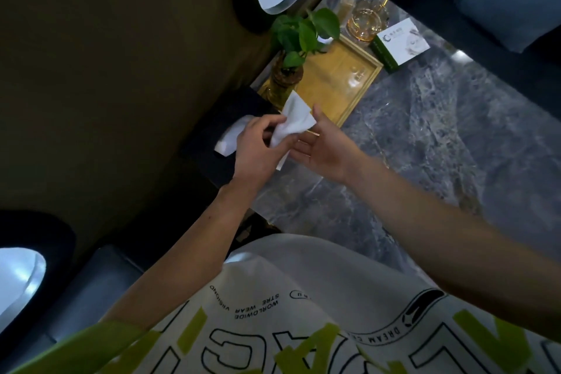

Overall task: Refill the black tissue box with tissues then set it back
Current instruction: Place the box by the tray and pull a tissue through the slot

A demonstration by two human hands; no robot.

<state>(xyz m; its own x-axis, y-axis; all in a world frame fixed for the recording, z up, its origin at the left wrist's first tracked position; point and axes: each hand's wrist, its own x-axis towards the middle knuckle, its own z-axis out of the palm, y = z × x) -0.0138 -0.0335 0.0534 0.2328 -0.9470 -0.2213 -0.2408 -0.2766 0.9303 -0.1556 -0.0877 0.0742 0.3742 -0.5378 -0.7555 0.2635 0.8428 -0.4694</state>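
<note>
White soft tissue [296, 118] is pinched in the left grip [258, 149] above the black rectangular tissue box [212, 133], which sits on the grey marble bench [425, 130] beside a gold tray [340, 82]. The right grip [324, 146] is spread, fingers touching the tissue.

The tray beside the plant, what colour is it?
The tray is golden yellow with a raised rim, seen in the head view, the only one.
</note>
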